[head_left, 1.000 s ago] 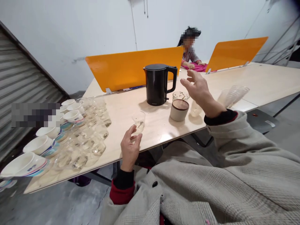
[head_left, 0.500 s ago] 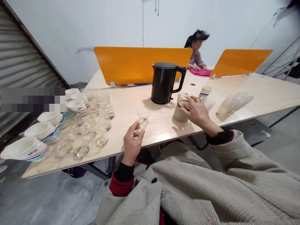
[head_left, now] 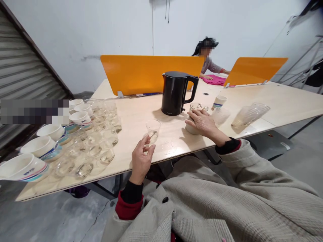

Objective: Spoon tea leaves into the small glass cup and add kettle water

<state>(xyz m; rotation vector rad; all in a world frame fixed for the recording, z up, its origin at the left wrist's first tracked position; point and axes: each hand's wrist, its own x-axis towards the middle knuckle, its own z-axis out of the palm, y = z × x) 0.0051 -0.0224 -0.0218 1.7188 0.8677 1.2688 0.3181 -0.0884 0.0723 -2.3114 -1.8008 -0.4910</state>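
Observation:
A clear plastic cup (head_left: pixel 153 127) with a few dark bits in it stands near the table's front edge. Beside its lower part is my left hand (head_left: pixel 141 157), fingers loosely curled and apart; I cannot tell whether they touch it. My right hand (head_left: pixel 202 123) lies flat, palm down, over the top of a grey-beige canister (head_left: pixel 190 129), hiding its top. Just behind that hand, dark leaf-like bits show in a clear container (head_left: pixel 198 106). A black electric kettle (head_left: pixel 173 94) stands between and beyond my hands.
Rows of clear cups (head_left: pixel 94 149) and white paper cups (head_left: pixel 40 146) fill the table's left end. To the right are a paper cup (head_left: pixel 219 101), clear cups (head_left: pixel 220 116) and a lying stack of cups (head_left: pixel 252 114). Behind orange dividers (head_left: pixel 148 74), a person handles pink cloth (head_left: pixel 214 80).
My right hand has gone from fingers spread around the canister's rim to lying flat over its top. My left hand stays by the cup. The view has shifted slightly.

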